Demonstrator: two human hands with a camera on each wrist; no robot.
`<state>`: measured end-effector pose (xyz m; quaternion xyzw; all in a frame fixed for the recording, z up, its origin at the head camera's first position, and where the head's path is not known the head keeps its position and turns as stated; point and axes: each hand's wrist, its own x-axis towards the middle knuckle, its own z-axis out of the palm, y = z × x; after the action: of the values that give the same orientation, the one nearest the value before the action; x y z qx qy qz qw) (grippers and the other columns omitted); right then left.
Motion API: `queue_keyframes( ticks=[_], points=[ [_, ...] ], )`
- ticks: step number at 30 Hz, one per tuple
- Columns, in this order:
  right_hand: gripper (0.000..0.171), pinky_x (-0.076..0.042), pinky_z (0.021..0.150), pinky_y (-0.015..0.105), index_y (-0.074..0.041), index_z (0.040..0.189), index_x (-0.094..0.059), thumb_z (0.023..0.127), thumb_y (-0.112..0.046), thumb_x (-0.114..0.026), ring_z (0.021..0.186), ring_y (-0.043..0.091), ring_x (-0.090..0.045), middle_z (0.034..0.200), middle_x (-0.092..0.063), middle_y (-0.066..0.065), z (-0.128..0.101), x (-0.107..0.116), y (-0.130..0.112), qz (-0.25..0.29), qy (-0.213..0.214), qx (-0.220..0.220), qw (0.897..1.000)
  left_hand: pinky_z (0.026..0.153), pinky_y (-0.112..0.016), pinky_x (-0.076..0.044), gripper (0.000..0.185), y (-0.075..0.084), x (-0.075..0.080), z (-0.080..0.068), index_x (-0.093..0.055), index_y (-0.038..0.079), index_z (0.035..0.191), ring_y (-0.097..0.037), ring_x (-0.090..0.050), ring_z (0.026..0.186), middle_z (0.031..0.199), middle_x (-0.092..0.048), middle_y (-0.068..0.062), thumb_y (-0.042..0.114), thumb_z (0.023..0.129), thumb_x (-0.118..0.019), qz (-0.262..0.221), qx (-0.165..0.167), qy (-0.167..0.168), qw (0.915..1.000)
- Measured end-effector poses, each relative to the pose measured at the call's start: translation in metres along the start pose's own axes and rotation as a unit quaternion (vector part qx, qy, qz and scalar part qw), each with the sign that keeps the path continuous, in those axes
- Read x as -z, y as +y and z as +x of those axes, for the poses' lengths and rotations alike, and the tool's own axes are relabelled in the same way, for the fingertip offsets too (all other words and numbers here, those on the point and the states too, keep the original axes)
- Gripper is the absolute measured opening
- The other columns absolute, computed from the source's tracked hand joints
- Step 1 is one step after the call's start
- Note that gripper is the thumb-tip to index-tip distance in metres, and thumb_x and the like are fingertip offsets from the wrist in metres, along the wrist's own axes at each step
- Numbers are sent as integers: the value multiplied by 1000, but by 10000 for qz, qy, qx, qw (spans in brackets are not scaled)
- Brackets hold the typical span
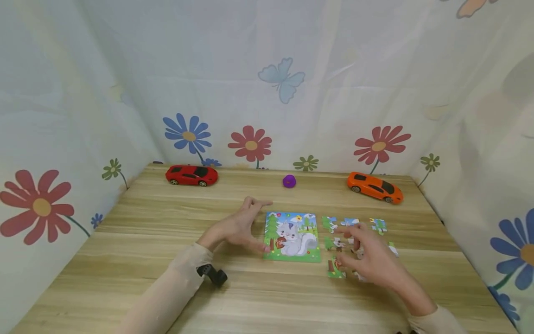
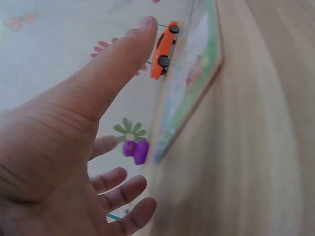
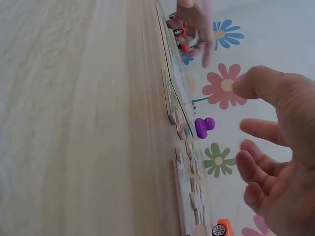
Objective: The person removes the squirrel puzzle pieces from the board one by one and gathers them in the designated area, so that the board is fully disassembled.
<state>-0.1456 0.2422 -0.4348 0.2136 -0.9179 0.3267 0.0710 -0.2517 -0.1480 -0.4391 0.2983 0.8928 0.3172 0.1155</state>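
Note:
A picture board with a grey squirrel (image 1: pixel 292 236) lies flat on the wooden table (image 1: pixel 167 232). My left hand (image 1: pixel 244 227) hovers at its left edge with fingers spread, the thumb tip close to the board's lower left corner. Loose puzzle pieces (image 1: pixel 335 268) lie scattered to the board's right. Over them my right hand (image 1: pixel 367 253) floats with relaxed, spread fingers and holds nothing. In the left wrist view the board (image 2: pixel 192 78) shows edge-on past the open left hand (image 2: pixel 98 147). The right wrist view shows the pieces (image 3: pixel 184 162) edge-on beside the open right hand (image 3: pixel 270 162).
A red toy car (image 1: pixel 192 175) stands at the back left, an orange toy car (image 1: pixel 375 187) at the back right, and a small purple object (image 1: pixel 289 181) between them. Flowered curtain walls enclose the table on three sides. A black wrist strap (image 1: pixel 212 273) shows on my left arm.

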Motion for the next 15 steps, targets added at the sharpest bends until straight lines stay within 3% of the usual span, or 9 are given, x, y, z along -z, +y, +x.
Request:
queue_keyframes(
  ticks=[3, 5, 9, 12, 15],
  points=[
    [62, -53, 76, 37, -18, 149, -69, 92, -27, -93, 104, 25, -56, 127, -58, 10, 4, 2, -2, -298, 316, 128, 9990, 120, -67, -48, 137, 8, 5, 1, -24, 30, 177, -42, -45, 150, 168, -26, -16, 51, 70, -107, 102, -220, 546, 9982],
    [69, -53, 89, 51, -24, 154, -65, 91, -34, -93, 119, 32, -55, 141, -54, 14, 8, 2, -3, -605, 459, 261, 9968, 119, -69, -47, 139, 14, 7, 1, -23, 34, 177, -42, -38, 158, 175, -21, -13, 51, 68, -108, 294, -419, 906, 9946],
    [86, -38, 104, 80, -33, 165, -53, 89, -49, -89, 143, 52, -43, 170, -36, 22, 17, 2, -7, -1374, 597, 448, 9877, 118, -76, -44, 141, 25, 7, 2, -19, 42, 177, -41, -19, 168, 186, -1, -6, 61, 67, -104, 811, -728, 1418, 9839],
    [98, -26, 108, 92, -38, 173, -37, 90, -59, -84, 156, 63, -26, 182, -15, 20, 25, 0, -11, -1752, 500, 266, 9829, 123, -81, -30, 141, 32, 4, 1, -13, 44, 178, -42, -9, 171, 187, 12, -1, 76, 69, -95, 1305, -793, 1683, 9738],
    [105, -17, 109, 99, -41, 178, -23, 92, -66, -78, 164, 63, -10, 187, 1, 14, 34, 0, -16, -1891, 332, -67, 9814, 127, -84, -11, 140, 36, 1, 0, -7, 43, 179, -43, 2, 172, 186, 20, 0, 88, 71, -84, 1840, -631, 1835, 9636]
  ],
)
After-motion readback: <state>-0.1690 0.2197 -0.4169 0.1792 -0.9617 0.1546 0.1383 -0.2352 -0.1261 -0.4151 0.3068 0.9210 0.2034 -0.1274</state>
